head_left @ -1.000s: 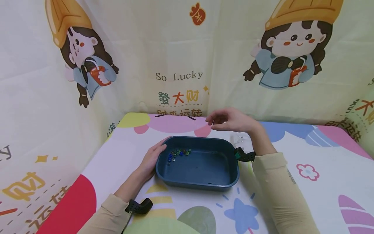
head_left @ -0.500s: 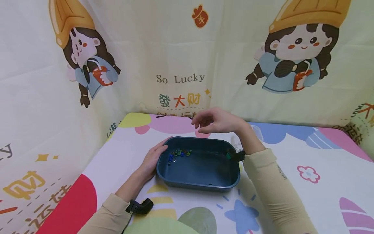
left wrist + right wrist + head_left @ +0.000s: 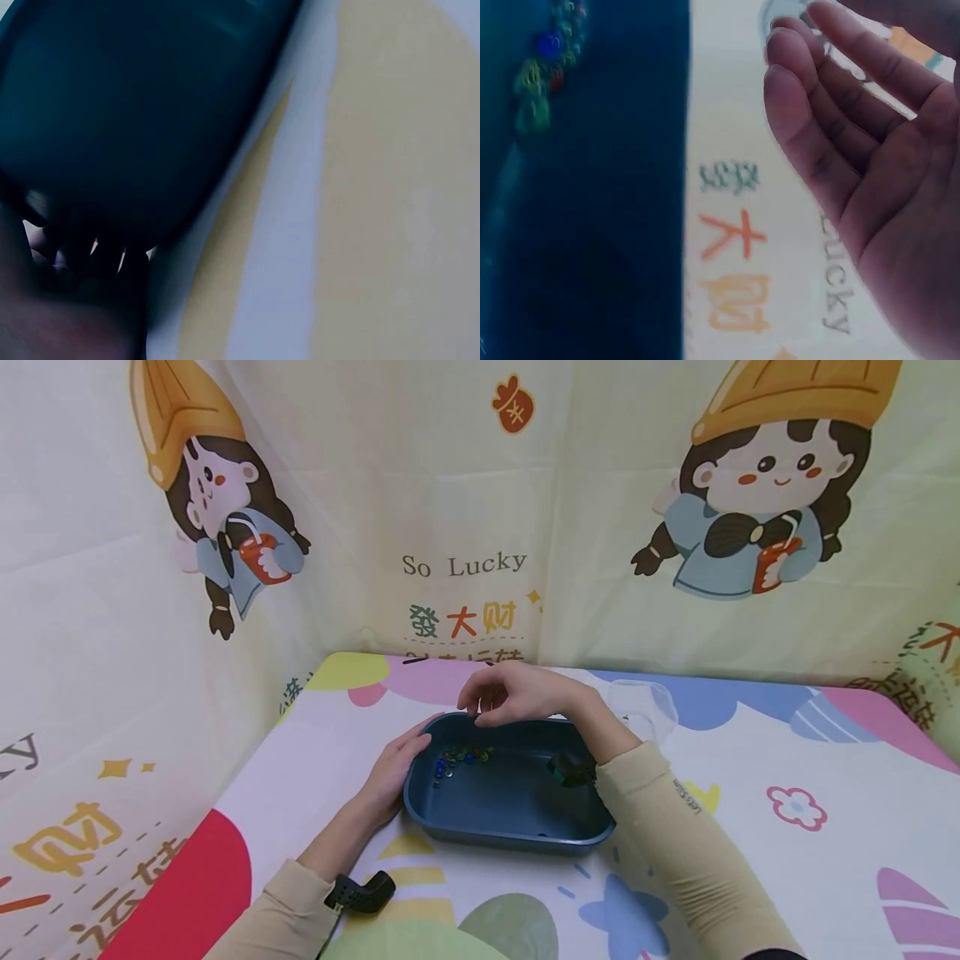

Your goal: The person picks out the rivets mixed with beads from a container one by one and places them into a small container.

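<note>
A dark blue plastic basin [image 3: 517, 806] rests on the table. Toward its far left corner lies a cluster of small glass marbles [image 3: 465, 756], blue, green, reddish and clear; part of it also shows at the top left of the right wrist view. My left hand [image 3: 390, 770] grips the basin's left end, its thumb at the rim. In the dim left wrist view, its fingers are dark shapes against the basin wall. My right hand [image 3: 517, 692] hovers over the basin's far rim, fingers loosely bent. Nothing shows in its palm [image 3: 900, 195].
A clear plastic container [image 3: 643, 703] stands behind the basin to the right, partly hidden by the right forearm. A cartoon-print cloth [image 3: 337, 527] hangs behind the table and along its left side. The tabletop [image 3: 750, 877] has a colourful print.
My right hand has moved left and lower, from beyond the basin's far right to over its far rim. The left hand and the marbles stay in place.
</note>
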Tool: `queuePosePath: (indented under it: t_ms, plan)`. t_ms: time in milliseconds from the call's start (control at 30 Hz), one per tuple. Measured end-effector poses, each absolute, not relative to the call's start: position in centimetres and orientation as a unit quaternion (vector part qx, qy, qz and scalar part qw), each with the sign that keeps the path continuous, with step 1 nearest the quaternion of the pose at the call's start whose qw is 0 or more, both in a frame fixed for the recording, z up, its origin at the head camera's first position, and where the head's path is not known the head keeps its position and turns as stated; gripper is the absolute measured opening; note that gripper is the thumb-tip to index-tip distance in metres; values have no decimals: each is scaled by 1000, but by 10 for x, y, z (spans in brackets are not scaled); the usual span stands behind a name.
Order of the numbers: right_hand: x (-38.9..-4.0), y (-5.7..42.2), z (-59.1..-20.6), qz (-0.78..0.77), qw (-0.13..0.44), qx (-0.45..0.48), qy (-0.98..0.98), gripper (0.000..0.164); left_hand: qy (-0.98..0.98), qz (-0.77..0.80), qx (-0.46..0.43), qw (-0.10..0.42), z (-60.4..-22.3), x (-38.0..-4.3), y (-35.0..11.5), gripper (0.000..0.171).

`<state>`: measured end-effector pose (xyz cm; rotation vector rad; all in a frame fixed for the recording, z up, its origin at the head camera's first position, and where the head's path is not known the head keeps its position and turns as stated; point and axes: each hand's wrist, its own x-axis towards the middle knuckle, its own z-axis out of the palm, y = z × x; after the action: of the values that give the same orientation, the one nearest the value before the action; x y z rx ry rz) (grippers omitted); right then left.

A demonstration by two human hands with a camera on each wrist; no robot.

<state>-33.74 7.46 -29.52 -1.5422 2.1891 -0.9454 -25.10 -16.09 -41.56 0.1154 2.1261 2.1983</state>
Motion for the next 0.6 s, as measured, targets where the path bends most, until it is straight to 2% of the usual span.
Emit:
queuePosePath:
  t_ms: [400,600]
  plan:
    - [-329,59,-307,-339,167,-554,742,25,686,724,44,64,-412,-243,-168,46]
    - [-328,54,-312,-318,172,-565,741,25,687,724,34,58,-410,-241,-163,46]
